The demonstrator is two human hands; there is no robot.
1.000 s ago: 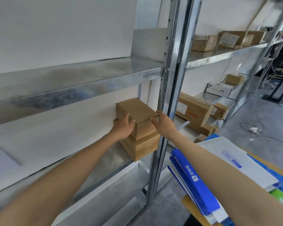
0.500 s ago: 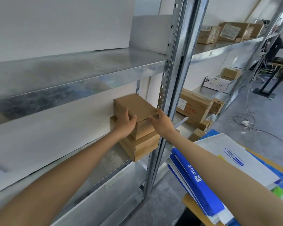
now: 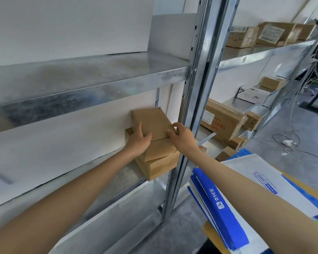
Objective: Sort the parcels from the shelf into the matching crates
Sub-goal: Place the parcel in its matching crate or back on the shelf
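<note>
On the shelf point(image 3: 129, 171), left hand point(image 3: 139, 139) and right hand point(image 3: 182, 137) grip a plain brown parcel point(image 3: 151, 121) (atop a second box point(image 3: 162, 165)).

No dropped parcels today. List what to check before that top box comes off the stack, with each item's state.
1. The left hand grips the top box: ok, thumb on top, fingers round its left side.
2. The right hand grips it: ok, fingers curled over the right edge.
3. Nothing lying on the box: ok.
4. The lower box free to stay behind: cannot tell; the left hand hides part of it.
5. Room beside the metal post: not ok, the right hand is close against it.
6. Matching crate ready: cannot tell, none in view.
</note>
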